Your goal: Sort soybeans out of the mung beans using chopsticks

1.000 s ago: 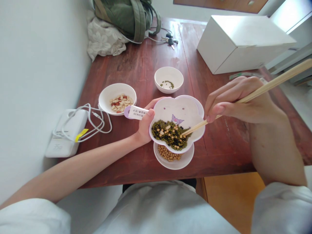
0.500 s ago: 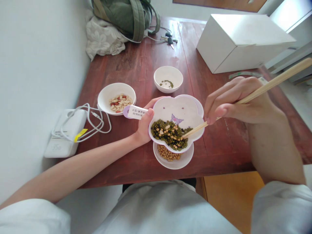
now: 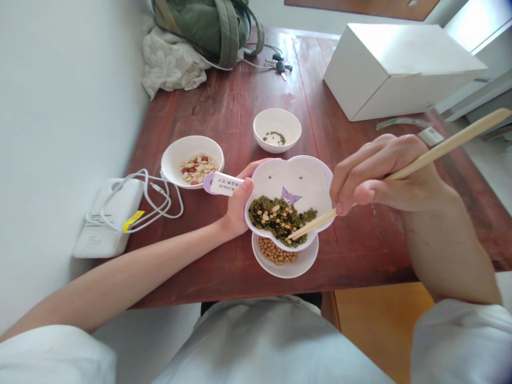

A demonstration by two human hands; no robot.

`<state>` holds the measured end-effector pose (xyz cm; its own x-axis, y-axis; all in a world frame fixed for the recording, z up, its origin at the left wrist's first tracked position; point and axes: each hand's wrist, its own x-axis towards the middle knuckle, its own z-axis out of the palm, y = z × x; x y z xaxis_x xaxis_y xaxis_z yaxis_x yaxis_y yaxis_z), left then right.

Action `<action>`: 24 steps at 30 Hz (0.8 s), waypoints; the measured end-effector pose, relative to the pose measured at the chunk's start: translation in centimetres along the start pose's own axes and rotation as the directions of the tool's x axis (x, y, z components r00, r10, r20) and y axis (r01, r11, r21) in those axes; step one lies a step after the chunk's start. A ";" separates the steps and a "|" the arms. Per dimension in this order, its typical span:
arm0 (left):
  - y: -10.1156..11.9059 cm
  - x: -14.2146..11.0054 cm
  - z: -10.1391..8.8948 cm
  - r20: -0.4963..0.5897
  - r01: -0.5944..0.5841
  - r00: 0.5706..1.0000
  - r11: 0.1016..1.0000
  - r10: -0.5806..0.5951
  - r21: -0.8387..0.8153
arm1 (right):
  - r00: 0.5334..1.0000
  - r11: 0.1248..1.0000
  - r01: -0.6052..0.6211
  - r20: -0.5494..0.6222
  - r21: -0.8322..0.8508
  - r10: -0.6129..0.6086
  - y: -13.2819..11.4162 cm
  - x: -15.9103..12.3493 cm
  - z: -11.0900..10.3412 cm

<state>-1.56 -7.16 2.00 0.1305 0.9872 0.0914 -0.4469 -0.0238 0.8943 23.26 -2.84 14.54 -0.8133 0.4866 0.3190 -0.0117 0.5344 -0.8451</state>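
My left hand [image 3: 239, 205] grips the left side of a white, purple-rimmed, flower-shaped bowl [image 3: 272, 176] with a labelled handle. Green mung beans [image 3: 266, 208], dark beans, yellow soybeans and a few pale peanut pieces lie in its lower half. In my right hand [image 3: 384, 170], closed, is a pair of chopsticks [image 3: 448, 144]; their tips touch the beans near the lower rim. Partly under the flower-shaped bowl stands a white bowl [image 3: 306, 261] of soybeans [image 3: 276, 253]. A bowl [image 3: 170, 160] with peanuts [image 3: 198, 169] is at the left, and another bowl [image 3: 277, 120] holds a few mung beans farther back.
A white power bank [image 3: 90, 240] with a coiled cable [image 3: 180, 202] lies by the wall at left. Behind are a green bag [image 3: 200, 26], a patterned cloth [image 3: 172, 64] and keys [image 3: 281, 66]. A large white box [image 3: 360, 80] stands at back right.
My right hand has moved slightly left, and the chopstick tips have slid left and down through the beans toward the lower rim. My left hand and the bowls stay in place.
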 end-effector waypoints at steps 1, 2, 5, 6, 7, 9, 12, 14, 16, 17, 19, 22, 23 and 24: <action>0.0 0.0 0.0 0.008 -0.001 1.000 1.000 0.002 -0.006 | 1.000 1.000 -0.004 0.005 0.002 0.004 0.0 0.1 0.2; 0.0 0.0 0.0 0.017 -0.005 1.000 1.000 0.005 -0.015 | 1.000 1.000 -0.011 0.011 0.003 0.011 0.1 0.2 0.3; 0.0 0.1 0.0 0.026 -0.016 1.000 0.999 0.017 -0.030 | 1.000 1.000 -0.012 0.023 0.027 0.012 0.3 0.2 0.5; 0.0 0.0 0.0 0.024 -0.016 1.000 0.999 0.016 -0.029 | 1.000 0.999 -0.008 0.022 0.037 0.007 0.4 0.2 0.5; 0.1 0.0 0.0 0.021 -0.014 1.000 1.000 0.014 -0.026 | 1.000 0.999 -0.006 0.022 0.043 0.005 0.4 0.2 0.5; 0.1 0.0 0.1 0.019 -0.012 1.000 1.000 0.013 -0.026 | 1.000 0.999 -0.011 0.024 0.043 0.010 0.4 0.2 0.5; 0.0 0.0 0.0 0.036 -0.027 0.999 0.998 0.029 -0.052 | 1.000 0.999 -0.021 0.024 0.047 0.020 0.5 0.3 0.7; 0.0 0.0 0.0 0.046 -0.031 0.998 0.997 0.034 -0.065 | 1.000 0.998 -0.019 0.021 0.056 0.018 0.5 0.4 0.8; 0.0 0.0 0.0 0.045 -0.018 0.999 0.998 0.021 -0.067 | 1.000 0.997 -0.015 0.020 0.079 0.014 0.5 0.4 0.8; 0.0 0.0 0.0 0.041 -0.010 0.999 0.998 0.012 -0.064 | 1.000 0.995 -0.017 0.020 0.095 0.015 0.5 0.3 0.8; 0.0 0.0 0.1 0.034 -0.005 0.999 0.999 0.007 -0.053 | 1.000 0.992 -0.011 -0.006 0.123 0.012 0.4 0.2 0.7; 0.0 0.0 0.0 0.032 -0.025 0.999 0.999 0.027 -0.042 | 0.998 0.997 -0.019 -0.059 0.077 0.024 0.3 0.0 0.6; 0.0 0.0 0.0 0.031 -0.024 0.999 0.999 0.025 -0.038 | 0.997 0.998 -0.027 -0.072 0.050 0.030 0.3 0.0 0.6; 0.0 0.0 0.0 0.027 -0.017 0.999 0.999 0.018 -0.034 | 0.996 0.999 -0.036 -0.079 0.027 0.038 0.3 0.1 0.6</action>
<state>-1.56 -7.14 1.98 0.1459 0.9821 0.1192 -0.4792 -0.0353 0.8770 22.87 -3.04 14.02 -0.7646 0.5596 0.3197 0.0020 0.4981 -0.8671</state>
